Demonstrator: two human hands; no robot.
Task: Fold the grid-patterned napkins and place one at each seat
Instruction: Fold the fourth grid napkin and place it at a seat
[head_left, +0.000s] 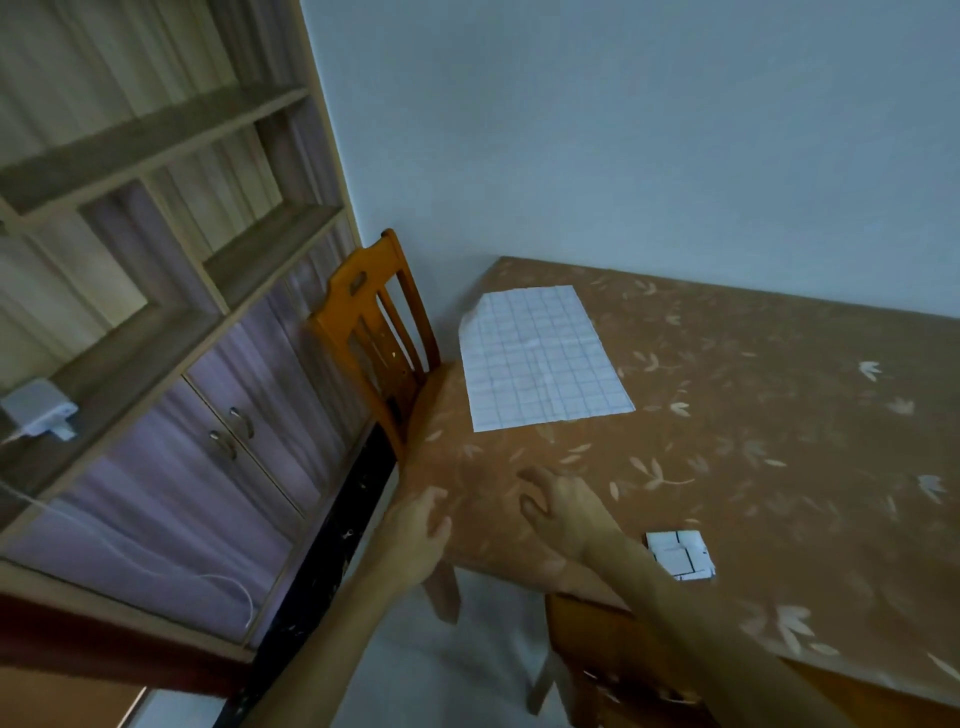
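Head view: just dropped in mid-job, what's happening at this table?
A person is setting out napkins on the table. One folded napkin already lies near the table's near edge. A second, unfolded napkin is spread flat by the wooden chair. Both hands are empty and open: the left hand at the table's corner, the right hand over the tabletop, neither touching a napkin.

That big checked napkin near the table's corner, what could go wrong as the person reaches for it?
The unfolded napkin lies right by the table edge, one corner already lifted, so a careless tug might slide it off toward the chair. Both the left hand and right hand are empty and short of it. The right forearm passes close beside the small folded napkin and might nudge it.
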